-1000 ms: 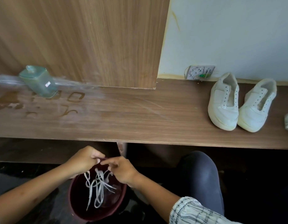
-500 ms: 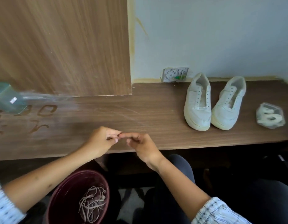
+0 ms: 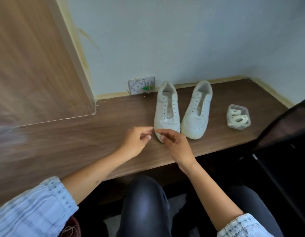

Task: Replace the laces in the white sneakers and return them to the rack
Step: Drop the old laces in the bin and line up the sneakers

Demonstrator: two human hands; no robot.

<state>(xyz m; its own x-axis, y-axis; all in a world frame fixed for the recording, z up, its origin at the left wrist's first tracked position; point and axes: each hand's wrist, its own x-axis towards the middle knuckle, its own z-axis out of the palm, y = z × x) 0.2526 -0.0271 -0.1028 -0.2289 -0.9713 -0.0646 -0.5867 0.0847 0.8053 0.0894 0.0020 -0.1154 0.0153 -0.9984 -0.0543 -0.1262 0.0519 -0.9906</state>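
Observation:
Two white sneakers without laces stand side by side on the brown wooden shelf [image 3: 79, 142], toes toward me: the left sneaker [image 3: 167, 108] and the right sneaker [image 3: 197, 108]. A clear plastic box with rolled white laces [image 3: 238, 117] sits to their right. My left hand [image 3: 136, 141] hovers just left of the left sneaker's toe, fingers loosely curled, holding nothing. My right hand [image 3: 174, 142] is over that toe, fingers relaxed, and is empty too.
A small wall socket plate [image 3: 142, 84] sits behind the sneakers at the wall. A wooden panel [image 3: 37, 65] rises at the left. A dark chair back [image 3: 285, 134] stands at the right. My knees are below the shelf's front edge.
My hands let go of the old laces over the maroon bucket, rose to the shelf and moved right to the left sneaker's toe. The view swung right; the bucket is nearly out of sight.

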